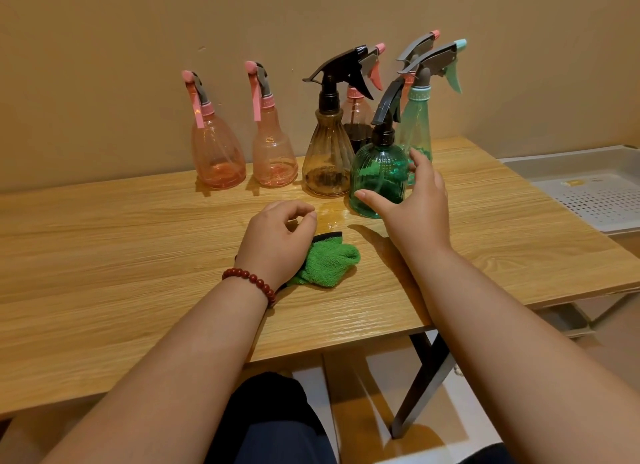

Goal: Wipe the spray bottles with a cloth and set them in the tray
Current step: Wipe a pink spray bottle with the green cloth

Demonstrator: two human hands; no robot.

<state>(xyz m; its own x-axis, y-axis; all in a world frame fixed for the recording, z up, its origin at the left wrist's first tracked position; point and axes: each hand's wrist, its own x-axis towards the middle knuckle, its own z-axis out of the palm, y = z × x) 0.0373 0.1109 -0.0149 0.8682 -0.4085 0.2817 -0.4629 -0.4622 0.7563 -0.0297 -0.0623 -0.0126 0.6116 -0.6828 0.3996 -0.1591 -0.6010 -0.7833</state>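
Several spray bottles stand in a row along the wall on a wooden table (104, 242). Nearest me is a dark green bottle (379, 173) with a black trigger head. My right hand (412, 204) is spread open just in front of it, thumb at its base and fingers by its right side, not curled round it. My left hand (277, 242) hovers with loosely curled fingers over a crumpled green cloth (327, 264) lying on the table; it holds nothing. A white perforated tray (595, 200) sits to the right, beyond the table edge.
Two pink bottles (218, 152) (274, 148) stand at the left, a brown ribbed bottle (327, 155) in the middle, a pale green bottle (417, 124) and others behind. A small wet patch (329, 218) shines in front of the bottles. Black table legs (422, 377) show below.
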